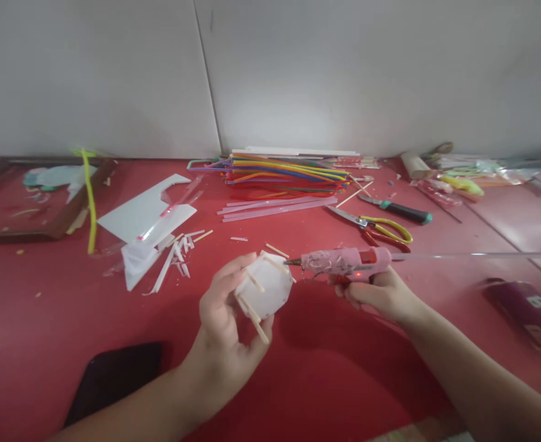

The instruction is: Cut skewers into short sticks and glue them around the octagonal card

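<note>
My left hand (pixel 224 325) is closed around the edge of a white many-sided piece (pixel 273 288), with several short wooden sticks (pixel 253 314) on it. In my right hand (pixel 383 294) is a pink hot glue gun (pixel 332 263), its fingers wrapped about the handle. A clear glue stick (pixel 464 255) juts from the gun's back end. The metal nozzle points left and is at the white piece's upper right edge, near one of the sticks; whether they touch I cannot tell. A small red light glows on the gun's side.
Beyond the gun lie scissors (pixel 372 224) and a utility knife (pixel 402 212). Colourful pipe cleaners (pixel 289 175) are piled by the wall. White sheet scraps (pixel 137 212) and cut strips (pixel 173 261) lie left. A black phone (pixel 114 374) is near my left forearm; a brown tray (pixel 45 233) stands far left.
</note>
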Motion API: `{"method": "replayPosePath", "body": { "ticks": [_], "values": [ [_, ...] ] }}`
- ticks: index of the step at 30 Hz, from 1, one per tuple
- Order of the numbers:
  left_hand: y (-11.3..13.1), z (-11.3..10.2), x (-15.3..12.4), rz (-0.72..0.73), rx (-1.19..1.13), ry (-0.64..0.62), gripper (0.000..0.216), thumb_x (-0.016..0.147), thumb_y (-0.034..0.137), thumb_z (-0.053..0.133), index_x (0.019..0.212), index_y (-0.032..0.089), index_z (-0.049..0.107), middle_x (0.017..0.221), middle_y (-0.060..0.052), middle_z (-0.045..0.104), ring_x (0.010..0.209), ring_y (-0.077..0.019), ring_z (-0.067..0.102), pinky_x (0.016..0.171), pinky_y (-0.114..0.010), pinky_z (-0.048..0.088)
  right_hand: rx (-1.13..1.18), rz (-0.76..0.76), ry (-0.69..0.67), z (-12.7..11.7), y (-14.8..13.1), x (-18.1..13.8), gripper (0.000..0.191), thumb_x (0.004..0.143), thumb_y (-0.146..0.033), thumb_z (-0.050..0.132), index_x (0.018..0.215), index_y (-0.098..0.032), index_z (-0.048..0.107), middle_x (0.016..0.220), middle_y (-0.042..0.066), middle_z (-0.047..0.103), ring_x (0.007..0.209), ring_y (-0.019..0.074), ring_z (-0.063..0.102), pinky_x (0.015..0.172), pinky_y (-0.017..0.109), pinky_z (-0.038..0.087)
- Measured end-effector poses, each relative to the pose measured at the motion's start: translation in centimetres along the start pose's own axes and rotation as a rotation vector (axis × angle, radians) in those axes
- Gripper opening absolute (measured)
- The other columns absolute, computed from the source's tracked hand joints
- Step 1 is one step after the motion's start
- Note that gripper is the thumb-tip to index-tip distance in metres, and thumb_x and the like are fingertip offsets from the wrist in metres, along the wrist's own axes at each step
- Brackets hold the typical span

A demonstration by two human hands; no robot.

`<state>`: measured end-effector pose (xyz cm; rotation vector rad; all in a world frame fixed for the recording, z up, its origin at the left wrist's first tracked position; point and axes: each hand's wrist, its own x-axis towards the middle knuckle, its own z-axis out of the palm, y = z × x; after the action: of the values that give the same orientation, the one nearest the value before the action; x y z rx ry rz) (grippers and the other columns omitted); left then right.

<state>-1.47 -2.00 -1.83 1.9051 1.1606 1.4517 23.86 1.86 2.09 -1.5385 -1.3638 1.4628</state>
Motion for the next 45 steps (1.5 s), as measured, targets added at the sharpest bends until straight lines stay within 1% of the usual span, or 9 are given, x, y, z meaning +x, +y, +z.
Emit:
{"method": "replayPosePath", "body": {
  "ticks": [6,9,16,19,22,27,32,35,45],
  "values": [
    [0.0,-0.2,-0.3,-0.032,0.004,-0.03,0.076,0.075,0.006,0.068,0.137,0.029,0.031,0.138,-0.014,0.044,0.12,-0.0304,0.055,0.092,-0.048,0.057,-0.015,0.003,0.027,0.2,-0.2,-0.1,0.019,0.055,-0.022,0.056,0.07,-0.016,0.066,0.054,-0.001,0.056,0.047,0.0102,0.046,0.043,0.023,0.037],
    [0.0,-0.1,-0.3,-0.069,0.031,-0.048,0.074,0.075,0.007,0.07,0.136,0.028,0.033,0.139,-0.015,0.044,0.12,-0.0314,0.056,0.09,-0.048,0.057,-0.041,-0.03,0.025,0.3,-0.2,-0.1,0.018,0.057,-0.023,0.056,0.071,-0.017,0.065,0.055,-0.001,0.055,0.047,0.0099,0.044,0.044,0.023,0.037],
    [-0.2,0.0,0.0,0.02,0.029,0.0,0.08,0.07,0.005,0.071,0.136,0.027,0.032,0.137,-0.015,0.045,0.122,-0.0324,0.055,0.095,-0.051,0.054,-0.11,-0.072,0.072,0.0,0.1,0.0,0.016,0.06,-0.025,0.057,0.072,-0.017,0.064,0.06,0.0,0.056,0.051,0.0107,0.046,0.046,0.023,0.038],
    [0.3,0.0,0.2,-0.051,0.004,0.002,0.078,0.071,0.007,0.07,0.136,0.026,0.031,0.138,-0.017,0.044,0.124,-0.0339,0.054,0.095,-0.052,0.054,-0.105,-0.091,0.063,-0.1,0.2,0.0,0.017,0.06,-0.025,0.056,0.072,-0.017,0.065,0.061,0.0,0.056,0.051,0.0108,0.047,0.046,0.023,0.039],
    [0.8,0.0,0.6,-0.123,-0.066,0.019,0.071,0.075,0.011,0.067,0.134,0.025,0.031,0.138,-0.018,0.043,0.124,-0.0333,0.054,0.09,-0.048,0.058,-0.116,-0.114,0.05,-0.2,0.3,-0.1,0.018,0.059,-0.024,0.054,0.071,-0.017,0.065,0.063,0.001,0.059,0.051,0.0116,0.049,0.046,0.024,0.042],
    [1.3,-0.2,1.5,-0.101,-0.05,0.079,0.069,0.072,0.01,0.07,0.129,0.025,0.035,0.134,-0.015,0.045,0.123,-0.0323,0.055,0.082,-0.04,0.062,-0.192,-0.205,-0.008,0.0,0.2,-0.1,0.013,0.057,-0.02,0.053,0.065,-0.019,0.063,0.059,0.001,0.06,0.056,0.0156,0.055,0.051,0.026,0.045],
    [1.4,-0.1,1.6,-0.123,-0.081,0.114,0.065,0.07,0.011,0.071,0.125,0.024,0.038,0.132,-0.016,0.047,0.122,-0.0329,0.055,0.089,-0.048,0.059,-0.273,-0.288,-0.033,0.2,-0.3,0.0,0.009,0.058,-0.017,0.051,0.062,-0.02,0.059,0.058,0.0,0.058,0.053,0.0145,0.053,0.049,0.025,0.043],
    [1.4,-0.1,1.7,-0.112,-0.073,0.126,0.065,0.07,0.011,0.07,0.125,0.023,0.038,0.133,-0.017,0.046,0.123,-0.0334,0.055,0.089,-0.049,0.059,-0.324,-0.323,-0.039,0.0,-0.3,-0.1,0.009,0.06,-0.015,0.05,0.062,-0.019,0.057,0.059,0.0,0.057,0.055,0.0145,0.052,0.05,0.025,0.041],
    [1.2,-0.2,1.3,-0.121,-0.027,0.109,0.07,0.069,0.012,0.071,0.129,0.025,0.037,0.134,-0.016,0.048,0.12,-0.0343,0.057,0.101,-0.057,0.05,-0.392,-0.429,-0.103,-0.6,0.3,-0.1,0.009,0.064,-0.012,0.05,0.063,-0.021,0.048,0.06,-0.002,0.048,0.054,0.0122,0.044,0.049,0.025,0.033]
  ]
}}
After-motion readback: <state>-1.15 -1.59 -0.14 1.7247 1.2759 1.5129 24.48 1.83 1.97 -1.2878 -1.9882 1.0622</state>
